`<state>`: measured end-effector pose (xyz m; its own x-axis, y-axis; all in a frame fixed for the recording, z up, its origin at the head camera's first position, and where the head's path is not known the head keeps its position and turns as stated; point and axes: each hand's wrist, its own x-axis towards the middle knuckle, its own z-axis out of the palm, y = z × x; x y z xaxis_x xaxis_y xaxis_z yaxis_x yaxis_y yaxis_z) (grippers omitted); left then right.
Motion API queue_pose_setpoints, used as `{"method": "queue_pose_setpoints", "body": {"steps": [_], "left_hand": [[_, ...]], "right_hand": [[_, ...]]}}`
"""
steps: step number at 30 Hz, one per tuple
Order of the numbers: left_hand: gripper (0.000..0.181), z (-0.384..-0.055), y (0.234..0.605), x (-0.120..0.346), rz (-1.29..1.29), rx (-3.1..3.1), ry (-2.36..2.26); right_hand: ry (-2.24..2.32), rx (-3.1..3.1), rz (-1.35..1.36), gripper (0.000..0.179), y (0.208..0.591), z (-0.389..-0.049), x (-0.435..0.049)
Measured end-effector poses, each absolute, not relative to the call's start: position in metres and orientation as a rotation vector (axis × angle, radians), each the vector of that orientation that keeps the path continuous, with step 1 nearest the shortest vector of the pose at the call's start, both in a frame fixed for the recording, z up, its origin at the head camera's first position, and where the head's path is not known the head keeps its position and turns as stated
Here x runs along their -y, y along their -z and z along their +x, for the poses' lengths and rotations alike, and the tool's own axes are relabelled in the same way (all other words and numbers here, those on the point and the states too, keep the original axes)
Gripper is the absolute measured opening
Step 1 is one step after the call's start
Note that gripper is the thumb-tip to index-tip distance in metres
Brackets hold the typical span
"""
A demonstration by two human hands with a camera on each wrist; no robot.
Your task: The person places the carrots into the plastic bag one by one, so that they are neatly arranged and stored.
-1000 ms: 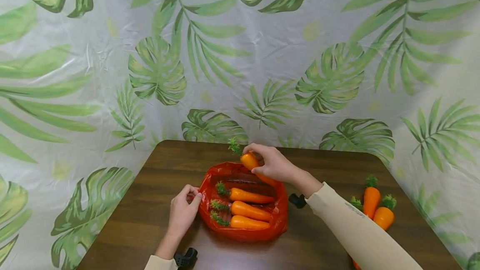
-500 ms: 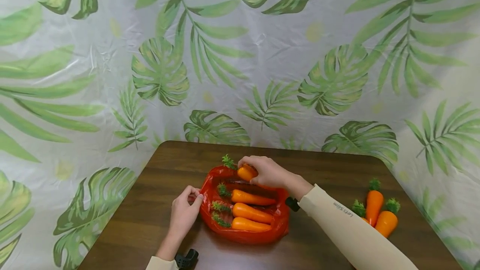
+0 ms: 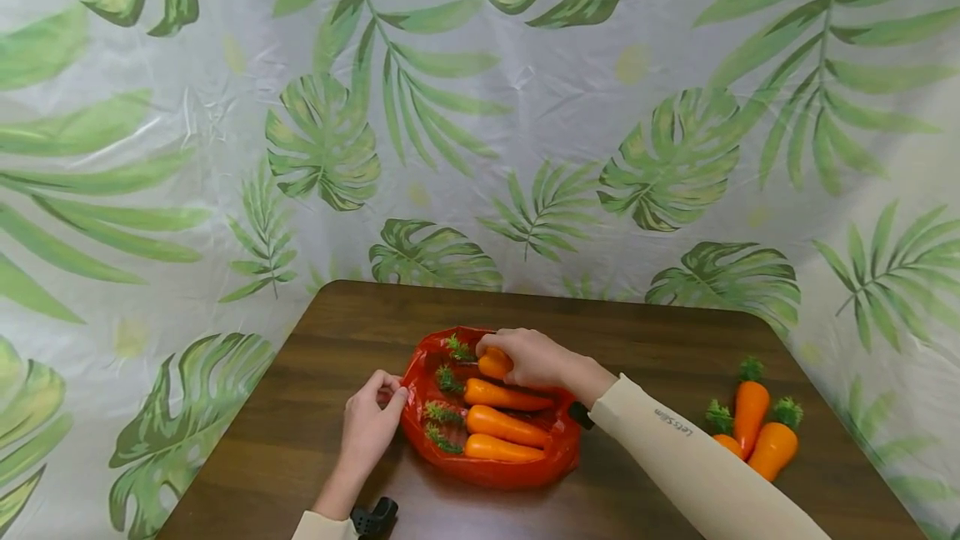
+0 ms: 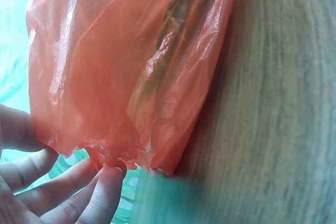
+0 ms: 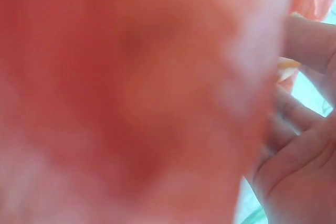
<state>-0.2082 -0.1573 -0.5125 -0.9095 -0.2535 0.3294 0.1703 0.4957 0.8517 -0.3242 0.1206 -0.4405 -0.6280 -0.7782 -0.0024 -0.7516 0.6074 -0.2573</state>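
Note:
A red plastic bag (image 3: 495, 473) lies on the table with its mouth spread wide. Inside it, three carrots (image 3: 506, 426) with green tops lie side by side. My left hand (image 3: 367, 419) pinches the bag's left rim between thumb and fingers; the left wrist view shows the gathered red plastic (image 4: 113, 156) at the fingertips. At the far side of the bag's mouth, my right hand (image 3: 536, 359) grips another carrot (image 3: 493, 363) by its thick end, its green top pointing left. The rest of that carrot is hidden under the hand. Red plastic blurs most of the right wrist view.
Several more carrots (image 3: 774, 447) lie in a group on the right side of the brown wooden table (image 3: 637, 340), partly behind the right sleeve (image 3: 675, 448). A leaf-patterned sheet (image 3: 555, 107) hangs behind the table's far edge.
My right hand has lowered the carrot from above the bag's far rim down into the bag, beside the other carrots. My left hand keeps its pinch on the rim.

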Motion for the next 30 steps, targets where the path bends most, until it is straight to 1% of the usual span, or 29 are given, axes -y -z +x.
{"method": "queue_pose_setpoints", "body": {"steps": [9, 20, 26, 30], "left_hand": [[0.017, -0.209, 0.513, 0.157, 0.06, 2.332, 1.381], [0.016, -0.209, 0.511, 0.158, 0.045, 2.33, 1.393], [0.014, -0.209, 0.512, 0.159, 0.056, 2.341, 1.401], [0.014, -0.209, 0.512, 0.159, 0.057, 2.338, 1.403]], "right_hand": [[0.25, -2.713, -1.385, 0.048, 0.448, -0.322, -0.12], [0.17, -2.748, -1.298, 0.043, 0.456, -0.322, -0.117], [0.121, -2.769, -1.244, 0.045, 0.459, -0.322, -0.115], [0.119, -2.762, -1.191, 0.051, 0.459, -0.322, -0.114]]}}
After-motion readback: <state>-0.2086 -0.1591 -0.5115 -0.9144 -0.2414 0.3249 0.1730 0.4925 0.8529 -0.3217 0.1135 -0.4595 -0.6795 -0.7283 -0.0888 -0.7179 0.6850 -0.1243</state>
